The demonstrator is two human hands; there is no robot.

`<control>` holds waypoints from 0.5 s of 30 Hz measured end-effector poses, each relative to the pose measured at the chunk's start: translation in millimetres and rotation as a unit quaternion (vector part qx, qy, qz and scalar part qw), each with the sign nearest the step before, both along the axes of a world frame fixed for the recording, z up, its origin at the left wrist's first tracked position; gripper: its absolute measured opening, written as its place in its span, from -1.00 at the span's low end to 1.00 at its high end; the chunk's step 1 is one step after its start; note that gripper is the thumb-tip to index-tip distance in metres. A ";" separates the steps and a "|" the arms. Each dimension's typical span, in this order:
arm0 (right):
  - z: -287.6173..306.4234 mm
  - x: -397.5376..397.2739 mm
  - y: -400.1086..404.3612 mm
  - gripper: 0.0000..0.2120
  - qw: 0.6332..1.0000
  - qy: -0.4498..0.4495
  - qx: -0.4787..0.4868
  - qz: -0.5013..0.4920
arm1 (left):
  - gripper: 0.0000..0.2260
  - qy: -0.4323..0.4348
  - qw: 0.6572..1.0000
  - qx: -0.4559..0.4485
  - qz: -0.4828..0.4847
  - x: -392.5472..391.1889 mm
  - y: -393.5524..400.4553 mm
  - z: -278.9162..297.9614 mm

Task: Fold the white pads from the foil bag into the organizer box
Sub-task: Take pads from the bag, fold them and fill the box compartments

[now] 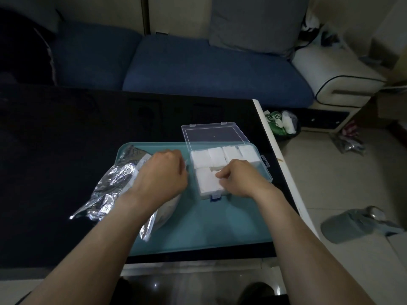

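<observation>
The right hand (237,177) is down in the near row of the box (267,172), its fingers (222,175) curled and pinching a folded white pad (208,180) that fills the near-left cell just under them. Beyond those fingers the far row holds four more pads (224,155), side by side. The clear lid (214,135) stands open further back.

The left hand (164,170) is curled over the foil bag (114,183), which lies crumpled under and to the left of it, on the teal tray (209,225) on the dark desk (66,150). Its fingers point away from the camera, so I cannot tell whether they hold a pad or only steady the bag.

The step in hand looks like seating a folded pad in its cell. Next, I judge, the right fingers should let go with the fold pressed flat, then a fresh pad has to come out of the bag's mouth by the left fingers, be folded, and go into a free near cell, which the right hand now hides
</observation>
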State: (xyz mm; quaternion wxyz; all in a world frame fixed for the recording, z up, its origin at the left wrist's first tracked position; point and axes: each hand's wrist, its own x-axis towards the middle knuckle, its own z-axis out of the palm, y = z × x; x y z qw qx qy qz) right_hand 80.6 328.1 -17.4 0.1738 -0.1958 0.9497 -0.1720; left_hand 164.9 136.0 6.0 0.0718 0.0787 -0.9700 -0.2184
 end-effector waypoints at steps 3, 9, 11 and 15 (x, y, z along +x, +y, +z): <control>2.2 -1.3 6.6 -0.70 1.000 0.006 -0.014 0.004 | -0.70 -0.070 0.996 -0.049 0.007 1.2 -11.0 -5.3; 15.3 14.2 -6.0 -0.80 0.952 0.200 -0.225 -0.060 | -0.50 -0.166 0.974 -0.148 0.045 2.0 -21.1 -12.9; 21.6 32.6 -21.0 -0.84 0.943 0.171 -0.283 -0.031 | -0.56 -0.165 0.972 -0.147 0.082 -0.3 -22.0 -11.0; 10.9 65.6 -52.6 -0.89 0.954 0.040 -0.289 0.067 | -0.77 -0.159 0.978 -0.083 0.110 -7.3 -32.4 -13.6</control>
